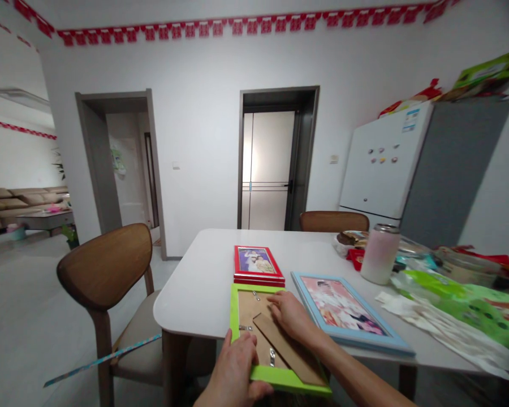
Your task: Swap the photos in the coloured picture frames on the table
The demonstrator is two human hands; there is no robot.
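A green picture frame (234, 308) lies face down at the table's near edge, its brown backing board and metal clips showing. The brown stand leg (280, 345) runs slantwise across the back. My left hand (237, 362) grips the frame's near left side, fingers over the backing and thumb by the near rim. At the far right part of the frame, my right hand (292, 314) is closed over the edge, with bent fingertips pressed on the backing; its thumb is hidden. Beyond lie stacked red picture frames (258, 277). A light blue picture frame (348, 311) lies face up to the right.
The white table (199, 277) carries a pink and white bottle (380, 254), a green package (458, 299), white cloth-like material (441, 330) and several other items on its right side. A wooden chair (110, 265) stands at left, another chair (335, 221) behind the table.
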